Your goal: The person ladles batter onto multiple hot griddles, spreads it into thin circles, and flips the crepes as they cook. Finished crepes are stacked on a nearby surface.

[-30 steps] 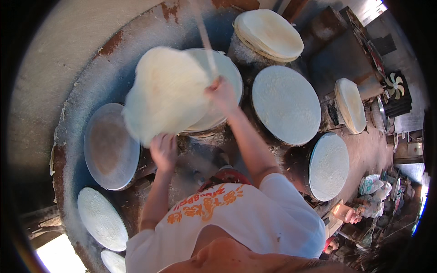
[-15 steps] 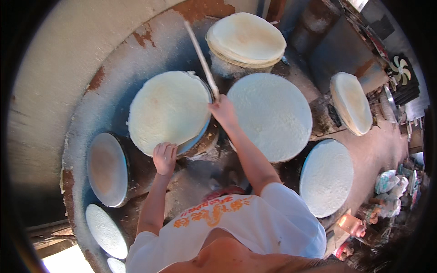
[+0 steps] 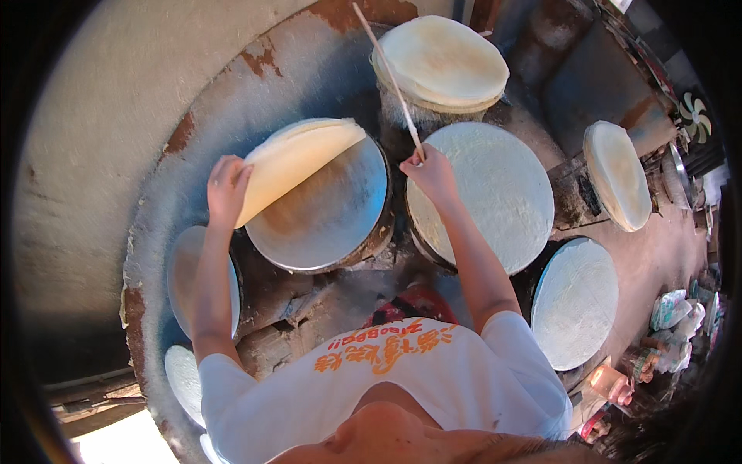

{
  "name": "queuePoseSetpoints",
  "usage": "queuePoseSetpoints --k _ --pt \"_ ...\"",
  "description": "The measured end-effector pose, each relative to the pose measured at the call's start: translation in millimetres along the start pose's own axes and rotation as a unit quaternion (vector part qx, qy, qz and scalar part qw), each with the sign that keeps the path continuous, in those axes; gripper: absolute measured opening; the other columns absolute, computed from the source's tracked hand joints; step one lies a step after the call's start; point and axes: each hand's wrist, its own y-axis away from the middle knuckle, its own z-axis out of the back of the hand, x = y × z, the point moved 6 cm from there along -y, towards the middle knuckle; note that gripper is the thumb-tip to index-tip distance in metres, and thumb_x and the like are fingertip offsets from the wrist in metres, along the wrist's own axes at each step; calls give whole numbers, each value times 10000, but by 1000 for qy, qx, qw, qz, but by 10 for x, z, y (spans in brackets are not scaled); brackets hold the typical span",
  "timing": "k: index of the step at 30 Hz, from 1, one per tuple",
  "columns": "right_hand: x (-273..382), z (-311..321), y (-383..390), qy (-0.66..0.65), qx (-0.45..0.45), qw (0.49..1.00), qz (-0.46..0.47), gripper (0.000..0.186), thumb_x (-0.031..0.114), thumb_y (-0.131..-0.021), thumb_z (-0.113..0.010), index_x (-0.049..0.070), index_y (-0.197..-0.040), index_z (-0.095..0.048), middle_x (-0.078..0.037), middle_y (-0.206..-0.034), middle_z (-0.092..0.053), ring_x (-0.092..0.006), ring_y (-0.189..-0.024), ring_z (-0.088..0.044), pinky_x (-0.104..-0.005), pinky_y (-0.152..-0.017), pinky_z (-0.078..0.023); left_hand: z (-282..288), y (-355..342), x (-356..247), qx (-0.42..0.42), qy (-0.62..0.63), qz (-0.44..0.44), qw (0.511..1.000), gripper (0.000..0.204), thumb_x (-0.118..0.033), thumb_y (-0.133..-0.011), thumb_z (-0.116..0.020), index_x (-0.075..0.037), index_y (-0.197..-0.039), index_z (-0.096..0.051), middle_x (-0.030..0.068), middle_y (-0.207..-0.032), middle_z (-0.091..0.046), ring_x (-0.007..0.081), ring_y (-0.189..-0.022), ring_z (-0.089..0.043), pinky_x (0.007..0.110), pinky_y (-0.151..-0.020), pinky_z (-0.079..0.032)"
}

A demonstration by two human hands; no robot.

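Note:
My left hand [image 3: 228, 189] grips the edge of a thin, pale yellow round flatbread [image 3: 301, 158], which is folded back toward the far left, exposing much of the metal griddle [image 3: 325, 220] under it. My right hand [image 3: 429, 174] is closed on the lower end of a long, slim wooden stick [image 3: 386, 66] angled up and away. Just beside it, on the right, is a round griddle covered with white batter [image 3: 483, 201].
Flatbread stacks stand behind [image 3: 440, 58] and at right [image 3: 618, 178]. More griddles sit lower right [image 3: 573, 305], left [image 3: 185, 286] and lower left [image 3: 184, 379]. A curved metal wall [image 3: 185, 201] borders the left. A fan [image 3: 694, 116] and bagged clutter [image 3: 672, 325] are far right.
The flatbread, earlier swung through the air and then laid flat over the griddle, is now folded back by my left hand, which has moved up and left. My right hand has shifted right with the stick.

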Motion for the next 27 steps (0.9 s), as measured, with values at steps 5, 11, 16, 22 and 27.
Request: queuePoseSetpoints --k 5,11,16,22,27 --pt "425 -220 -970 -30 65 993 90 301 155 -659 -713 21 -870 -544 -118 -839 -645 -265 -748 -605 -350 -687 -470 2 -929 248 65 -7 -53 996 160 -103 -802 -670 6 -852 -564 122 -895 -581 289 -812 -582 348 -714 -476" --pt "680 -519 -1727 -174 122 956 201 318 181 -690 -727 19 -850 -506 -144 -759 -578 -248 -699 -551 -359 -664 -445 10 -1957 -37 79 -117 -130 981 188 -136 -828 -658 0 -895 -547 111 -907 -571 273 -844 -573 336 -762 -465" --pt "537 -244 -1720 -145 -22 984 105 333 233 -728 -709 12 -861 -497 -158 -732 -585 -282 -700 -585 -385 -660 -456 -414 -3038 -612 208 -33 -150 966 183 -141 -826 -645 1 -900 -556 117 -899 -565 274 -875 -556 344 -770 -448" --pt "225 933 -1998 -180 -236 953 57 338 202 -701 -693 -14 -927 -566 -245 -808 -621 -393 -786 -617 -430 -694 -476 -1631 -4444 -1759 109 -161 -309 931 251 -278 -881 -561 -99 -1048 -619 109 -1037 -594 305 -1000 -551 414 -845 -447" --pt "-596 2055 -2468 -81 -325 941 -52 330 161 -672 -669 -22 -929 -572 -190 -853 -638 -338 -839 -633 -395 -726 -491 -2006 -4259 -2985 -26 -132 -389 911 287 -264 -868 -572 -136 -1124 -594 100 -1067 -577 286 -1000 -548 410 -839 -456"
